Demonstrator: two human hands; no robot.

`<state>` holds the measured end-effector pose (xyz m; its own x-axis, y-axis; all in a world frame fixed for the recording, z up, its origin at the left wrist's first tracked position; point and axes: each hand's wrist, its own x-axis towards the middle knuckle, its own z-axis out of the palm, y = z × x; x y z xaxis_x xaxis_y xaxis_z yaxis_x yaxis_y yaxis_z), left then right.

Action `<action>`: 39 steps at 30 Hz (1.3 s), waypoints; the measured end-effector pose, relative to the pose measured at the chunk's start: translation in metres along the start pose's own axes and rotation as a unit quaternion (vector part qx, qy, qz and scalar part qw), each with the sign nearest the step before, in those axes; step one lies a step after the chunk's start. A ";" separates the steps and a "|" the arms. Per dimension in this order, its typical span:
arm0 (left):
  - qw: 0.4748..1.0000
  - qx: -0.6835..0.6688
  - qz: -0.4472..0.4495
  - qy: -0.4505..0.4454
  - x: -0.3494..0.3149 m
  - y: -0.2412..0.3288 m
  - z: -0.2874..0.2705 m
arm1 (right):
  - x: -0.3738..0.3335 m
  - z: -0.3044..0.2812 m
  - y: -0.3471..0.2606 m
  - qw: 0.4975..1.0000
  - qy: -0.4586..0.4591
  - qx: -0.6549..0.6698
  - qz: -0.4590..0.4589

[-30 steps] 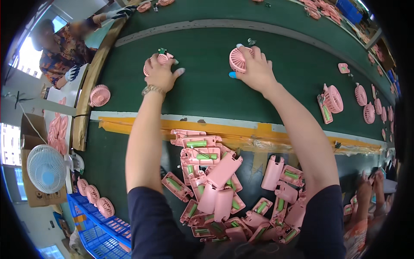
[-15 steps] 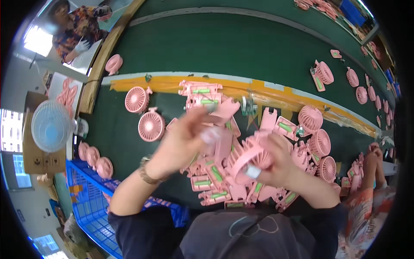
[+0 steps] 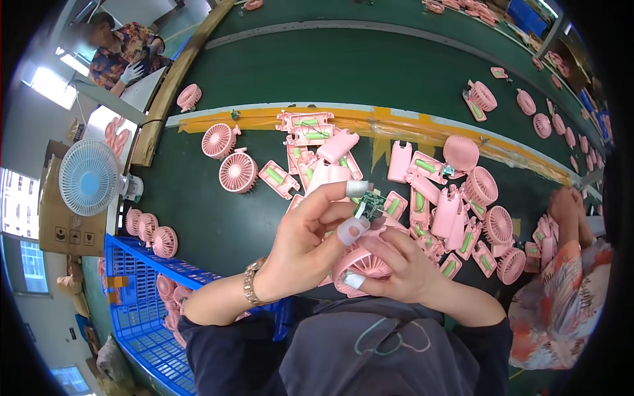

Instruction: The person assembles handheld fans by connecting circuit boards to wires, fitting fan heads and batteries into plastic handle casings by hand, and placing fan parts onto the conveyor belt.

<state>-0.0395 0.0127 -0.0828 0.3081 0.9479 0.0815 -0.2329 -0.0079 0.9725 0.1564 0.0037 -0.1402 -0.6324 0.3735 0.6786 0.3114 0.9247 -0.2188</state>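
My left hand (image 3: 297, 241) pinches a small green circuit board (image 3: 371, 204) between thumb and forefinger, both wearing pale finger covers. In my right hand (image 3: 413, 267) is a round pink fan head (image 3: 360, 264) with a slatted grille, close to my body. The board is held just above the fan head; whether they touch I cannot tell. Beyond my hands lie pink handle shells (image 3: 339, 145), and pink half-shells (image 3: 279, 179) with green battery cells. Several more fan heads (image 3: 238, 171) rest on the green belt to either side.
A yellow-taped divider (image 3: 264, 121) crosses the belt. To my left are a blue plastic crate (image 3: 142, 323) holding pink parts and a white desk fan (image 3: 89, 177). One person (image 3: 129, 56) sits far left; another person's sleeve (image 3: 568, 297) is close on my right.
My left hand has drawn back from the pile with the circuit board that lay by the divider. The right hand still holds the fan head, now turned and slightly nearer me.
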 end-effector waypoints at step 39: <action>0.978 0.140 0.054 0.147 0.035 -0.012 -0.072 | -0.033 0.021 0.144 0.893 -0.032 -0.033 0.447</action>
<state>-0.0919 0.0691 -0.1074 0.0073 0.9870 0.1604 0.0243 -0.1606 0.9867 0.2075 0.1256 -0.2087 -0.1486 0.9663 0.2103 0.7527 0.2484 -0.6097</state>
